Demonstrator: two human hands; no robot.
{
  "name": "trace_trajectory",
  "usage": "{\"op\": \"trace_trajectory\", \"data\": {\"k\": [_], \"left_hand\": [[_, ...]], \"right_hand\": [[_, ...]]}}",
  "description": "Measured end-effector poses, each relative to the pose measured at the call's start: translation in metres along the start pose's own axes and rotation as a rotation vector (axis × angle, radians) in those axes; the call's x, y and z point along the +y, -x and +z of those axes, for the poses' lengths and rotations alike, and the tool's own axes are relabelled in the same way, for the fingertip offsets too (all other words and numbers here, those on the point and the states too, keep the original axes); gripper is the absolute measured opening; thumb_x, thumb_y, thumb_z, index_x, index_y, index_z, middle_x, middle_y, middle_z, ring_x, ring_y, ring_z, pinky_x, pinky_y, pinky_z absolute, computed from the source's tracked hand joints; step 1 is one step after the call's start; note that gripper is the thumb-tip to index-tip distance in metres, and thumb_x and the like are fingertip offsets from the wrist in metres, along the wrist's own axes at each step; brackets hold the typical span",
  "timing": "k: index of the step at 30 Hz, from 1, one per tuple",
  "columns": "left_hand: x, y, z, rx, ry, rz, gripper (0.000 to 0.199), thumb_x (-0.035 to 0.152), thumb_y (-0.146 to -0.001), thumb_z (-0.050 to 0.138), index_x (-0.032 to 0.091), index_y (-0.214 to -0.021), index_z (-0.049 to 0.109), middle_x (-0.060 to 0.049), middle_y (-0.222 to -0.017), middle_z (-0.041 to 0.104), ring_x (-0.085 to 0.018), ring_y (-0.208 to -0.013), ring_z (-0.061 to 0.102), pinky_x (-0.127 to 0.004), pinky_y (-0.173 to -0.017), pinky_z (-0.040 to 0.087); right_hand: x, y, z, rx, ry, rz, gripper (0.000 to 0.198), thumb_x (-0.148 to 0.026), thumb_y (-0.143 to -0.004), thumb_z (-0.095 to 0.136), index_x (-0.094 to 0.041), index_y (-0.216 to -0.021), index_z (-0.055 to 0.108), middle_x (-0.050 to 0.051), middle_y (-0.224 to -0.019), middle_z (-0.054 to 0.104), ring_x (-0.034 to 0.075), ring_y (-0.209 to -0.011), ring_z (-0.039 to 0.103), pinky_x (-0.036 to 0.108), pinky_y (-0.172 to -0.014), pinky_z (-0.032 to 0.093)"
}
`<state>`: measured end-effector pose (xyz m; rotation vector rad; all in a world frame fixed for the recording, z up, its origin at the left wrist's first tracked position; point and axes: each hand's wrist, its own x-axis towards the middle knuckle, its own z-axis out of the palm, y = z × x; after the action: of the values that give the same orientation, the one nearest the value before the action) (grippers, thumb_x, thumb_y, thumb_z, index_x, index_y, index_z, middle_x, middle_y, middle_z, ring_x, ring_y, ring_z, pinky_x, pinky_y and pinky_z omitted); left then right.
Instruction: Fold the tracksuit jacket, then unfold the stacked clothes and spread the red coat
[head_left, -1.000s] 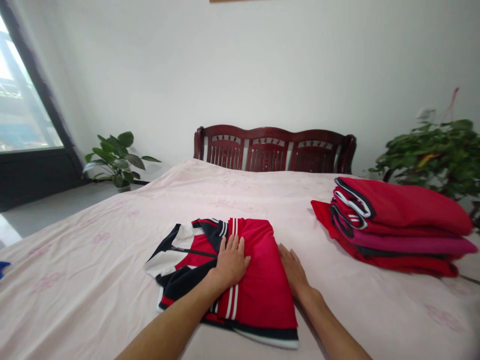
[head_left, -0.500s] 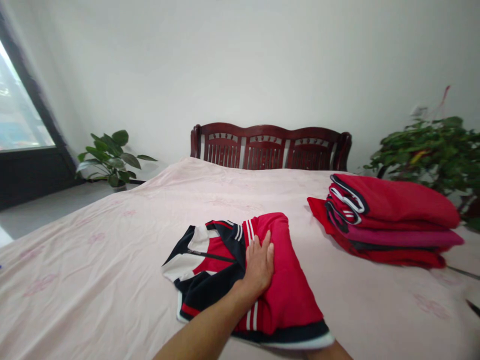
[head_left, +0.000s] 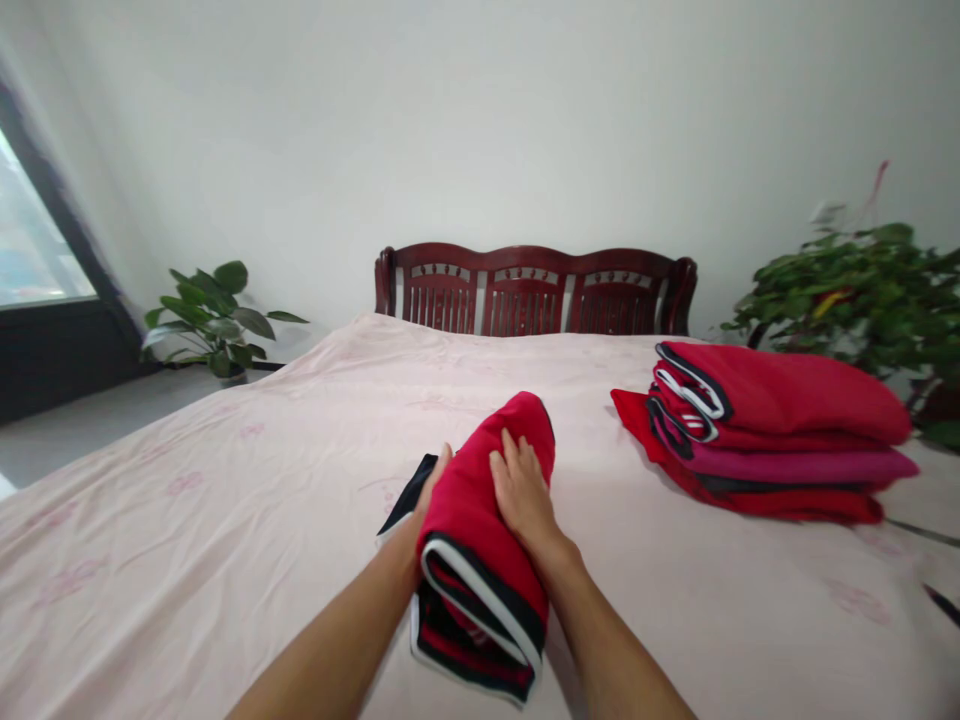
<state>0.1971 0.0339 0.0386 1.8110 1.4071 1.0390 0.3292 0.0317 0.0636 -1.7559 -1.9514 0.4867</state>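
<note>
- Item in hand: a folded red fabric garment with black-and-white trim (head_left: 480, 530), lifted between both hands just below the centre of the view, over the pale pink bed sheet (head_left: 225, 520). Its near end hangs open, showing layered black, white and red edges.
- Left hand (head_left: 427, 495): at 9 o'clock of the garment, pressed against its left side and underside. Only the fingertips show above the cloth; the palm is hidden, so the grip is judged as a supporting hold on the garment.
- Right hand (head_left: 525, 500): at 3 o'clock of the garment, fingers spread flat over its top right face, pressing the cloth. Hand is extended, not fisted, and in contact with the garment.
- A black flap of the same garment sticks out at 9 o'clock, beyond the left hand's fingers.
- Stack of folded red garments (head_left: 772, 440): at 2 o'clock of the held garment, well apart, resting on the sheet.
- Dark red carved wooden headboard (head_left: 536, 290): at 12 o'clock, at the far end of the bed.
- Green leafy potted plant (head_left: 214, 320): at 10 o'clock, on the floor.
- Larger green bushy plant (head_left: 862, 290): at 2 o'clock, behind the stack.
</note>
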Motion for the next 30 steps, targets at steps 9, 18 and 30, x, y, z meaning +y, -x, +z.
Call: {"op": "trace_trajectory", "data": {"k": [9, 18, 30], "left_hand": [[-0.016, 0.052, -0.072, 0.093, -0.211, -0.138, 0.058, 0.043, -0.095, 0.038, 0.015, -0.145, 0.049, -0.011, -0.154, 0.048, -0.023, -0.143, 0.042, -0.042, -0.121, 0.029], [-0.022, 0.094, -0.005, -0.016, -0.877, 0.121, 0.055, 0.052, -0.098, 0.041, 0.028, -0.148, 0.048, -0.009, -0.159, 0.039, -0.032, -0.150, 0.027, -0.059, -0.120, 0.022], [-0.043, 0.053, -0.032, 0.165, -0.525, -0.253, 0.065, 0.031, -0.093, 0.049, 0.007, -0.151, 0.035, -0.021, -0.142, 0.055, -0.028, -0.128, 0.057, -0.040, -0.107, 0.045]], "right_hand": [[-0.020, 0.000, 0.046, -0.196, 0.151, -0.235, 0.055, -0.031, -0.097, 0.037, -0.010, -0.146, 0.048, 0.015, -0.156, 0.041, 0.027, -0.147, 0.032, 0.043, -0.120, 0.021], [0.014, -0.035, 0.041, -0.034, 0.323, -0.251, 0.061, -0.051, -0.100, 0.032, -0.022, -0.153, 0.040, 0.010, -0.165, 0.025, 0.030, -0.153, 0.011, 0.054, -0.120, 0.004], [0.006, -0.054, 0.029, -0.226, 0.236, -0.258, 0.059, -0.048, -0.103, 0.022, -0.020, -0.152, 0.041, 0.008, -0.162, 0.032, 0.023, -0.151, 0.023, 0.045, -0.121, 0.015]]}}
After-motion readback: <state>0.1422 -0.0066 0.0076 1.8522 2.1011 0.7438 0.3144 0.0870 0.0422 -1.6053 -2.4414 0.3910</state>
